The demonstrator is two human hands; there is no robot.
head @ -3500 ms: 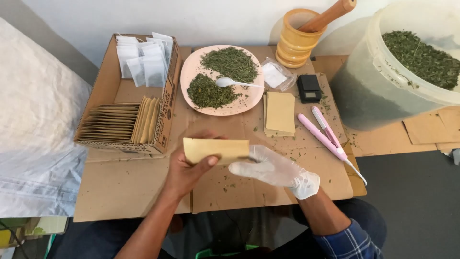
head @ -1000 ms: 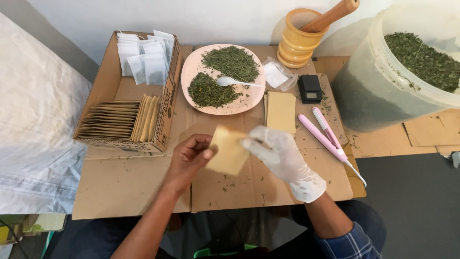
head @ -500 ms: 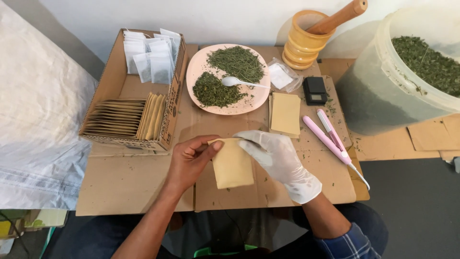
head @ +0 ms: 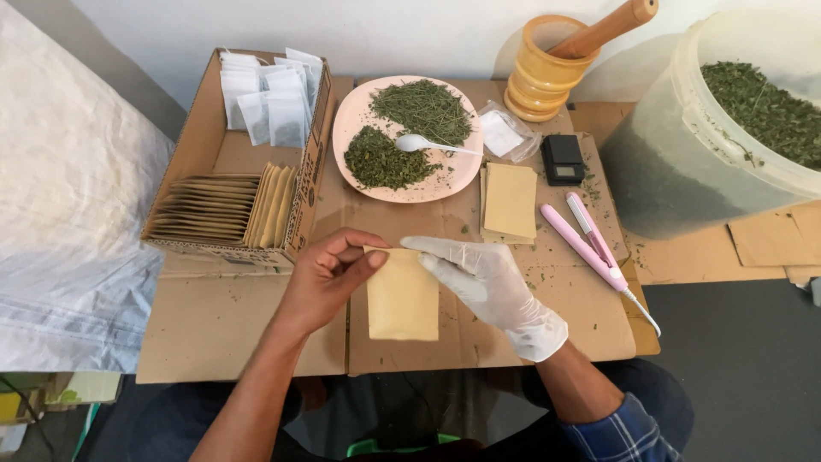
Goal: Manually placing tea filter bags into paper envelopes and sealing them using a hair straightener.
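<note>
Where both hands pinch it, kraft pouch (head: pixel 402 299) top edge half hidden: left grip (head: pixel 329 278), gloved right grip (head: pixel 479 278).

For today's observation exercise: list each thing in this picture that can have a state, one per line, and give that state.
Kraft envelope: upright, pinched at its top edge by both hands.
Left hand: bare.
Right hand: gloved.
Pink plate: two herb piles, a white spoon.
Mortar: pestle inside.
Bucket: uncovered, holding herbs.
Cardboard box: open.

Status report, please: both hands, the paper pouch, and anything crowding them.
Bare left hand and gloved right hand both pinch the flat tan paper pouch at its top edge. Pouch upright above the cardboard work surface. Nothing crowding it.
</note>
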